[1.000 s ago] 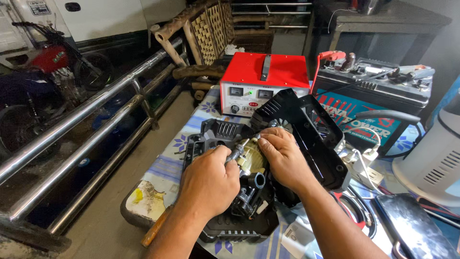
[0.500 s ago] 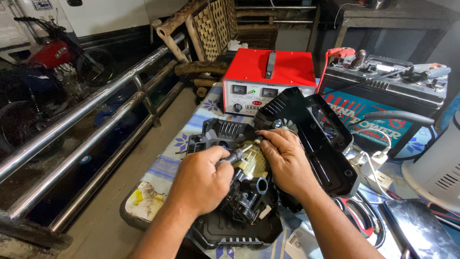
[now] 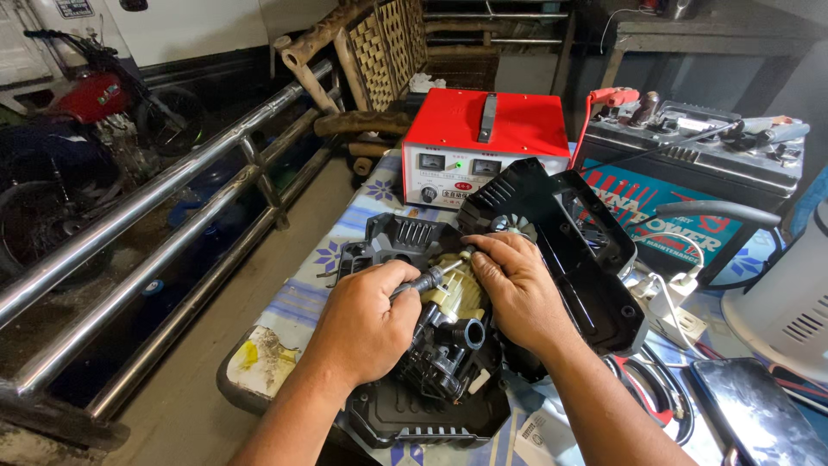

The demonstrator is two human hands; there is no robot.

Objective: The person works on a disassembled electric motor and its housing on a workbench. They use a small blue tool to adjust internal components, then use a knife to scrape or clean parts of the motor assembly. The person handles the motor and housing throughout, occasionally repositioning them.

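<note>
The black housing (image 3: 552, 250) is already split open on the bench (image 3: 345, 224), its motor (image 3: 453, 298) bare in the middle. The left hand (image 3: 366, 324) grips a screwdriver (image 3: 427, 280), fingers closed, tip at the motor; the right hand (image 3: 517, 289) pinches there too. Internals remain seated.

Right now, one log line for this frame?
left hand: holds screwdriver, tip on yellowish motor part | right hand: steadies tip | black casing: open on table | red charger box: behind

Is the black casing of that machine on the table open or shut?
Open: the black casing is split, one half tilted back, and the yellowish motor lies exposed between both hands.
</note>
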